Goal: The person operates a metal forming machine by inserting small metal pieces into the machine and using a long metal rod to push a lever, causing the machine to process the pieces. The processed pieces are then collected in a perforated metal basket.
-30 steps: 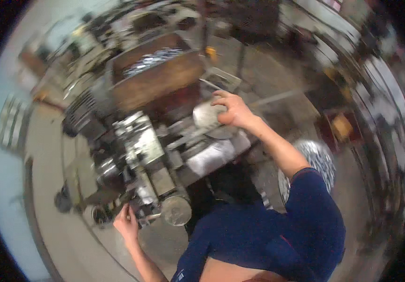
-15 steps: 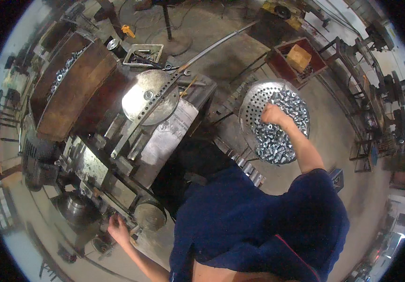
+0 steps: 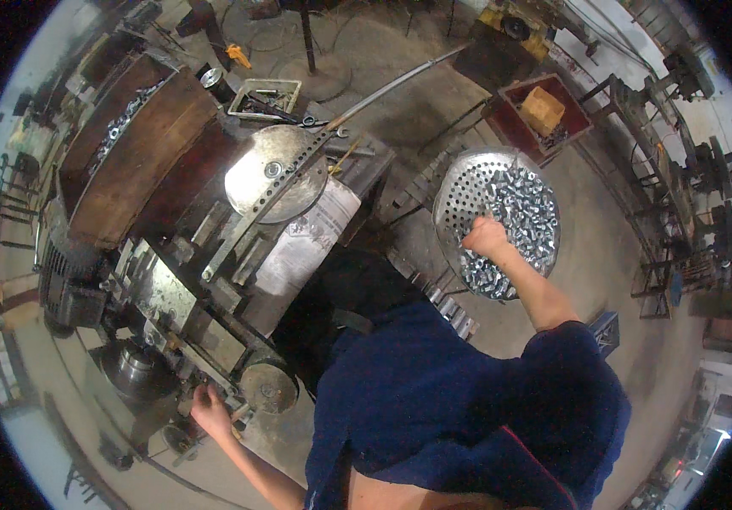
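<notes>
My right hand (image 3: pixel 488 237) is closed over the near left part of a round perforated metal tray (image 3: pixel 459 183). Whatever its fingers hold, if anything, is hidden. Shiny nut-like metal pieces (image 3: pixel 522 208) are heaped over the tray's right and near sides; bare holes show at its far left. At the lower left, my left hand (image 3: pixel 210 411) has its fingers curled against the near end of a greasy machine (image 3: pixel 162 293). What it grips there is too small and dark to make out. A round dark metal part (image 3: pixel 135 365) sits just beyond that hand.
A long perforated bar (image 3: pixel 274 189) crosses a shiny disc (image 3: pixel 251 174) on the bench. Behind stand a large brown bin (image 3: pixel 132 166) of metal pieces and a small tool tray (image 3: pixel 245 87). A red box (image 3: pixel 509 110) with a yellow container stands beyond the perforated tray.
My right hand has come nearer to me over the tray, away from the middle of the heap. My left hand stays by the machine, shifted only slightly.
</notes>
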### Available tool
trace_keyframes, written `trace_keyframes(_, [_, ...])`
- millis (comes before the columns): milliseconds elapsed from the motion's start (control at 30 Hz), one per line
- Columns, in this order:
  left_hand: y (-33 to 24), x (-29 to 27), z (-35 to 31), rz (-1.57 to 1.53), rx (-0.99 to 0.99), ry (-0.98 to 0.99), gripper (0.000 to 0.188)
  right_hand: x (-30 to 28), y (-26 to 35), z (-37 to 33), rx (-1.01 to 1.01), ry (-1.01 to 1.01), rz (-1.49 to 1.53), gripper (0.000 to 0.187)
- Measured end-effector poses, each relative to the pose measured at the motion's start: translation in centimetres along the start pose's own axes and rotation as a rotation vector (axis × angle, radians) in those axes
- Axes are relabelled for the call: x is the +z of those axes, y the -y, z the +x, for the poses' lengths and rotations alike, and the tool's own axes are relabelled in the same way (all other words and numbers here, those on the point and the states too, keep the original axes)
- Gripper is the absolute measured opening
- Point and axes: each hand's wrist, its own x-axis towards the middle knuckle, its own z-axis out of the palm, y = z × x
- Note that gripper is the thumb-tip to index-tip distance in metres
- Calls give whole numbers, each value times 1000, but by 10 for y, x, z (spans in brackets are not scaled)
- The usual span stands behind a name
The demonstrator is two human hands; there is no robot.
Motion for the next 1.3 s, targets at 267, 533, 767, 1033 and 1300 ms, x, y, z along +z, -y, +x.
trace_keyframes(267, [14, 0, 1, -20, -26, -6, 17, -6, -5, 23, -234, -23, -181, 33])
trace_keyframes(533, [12, -7, -5, 37, -98, -22, 22, -103, 24, 22, -750, 226, 1562, 38])
trace_keyframes(767, [10, -30, -3, 91, 63, 115, 27, -155, 226, -12, -1217, 164, 857, 36])
trace_keyframes(1033, [38, -157, -109, 286, -334, -217, 28, -152, 443, -168, -2085, -1, 367, 33])
trace_keyframes(1300, [88, -147, -224, 238, -732, -199, 40, -91, 547, -200, -1851, -112, -281, 27])
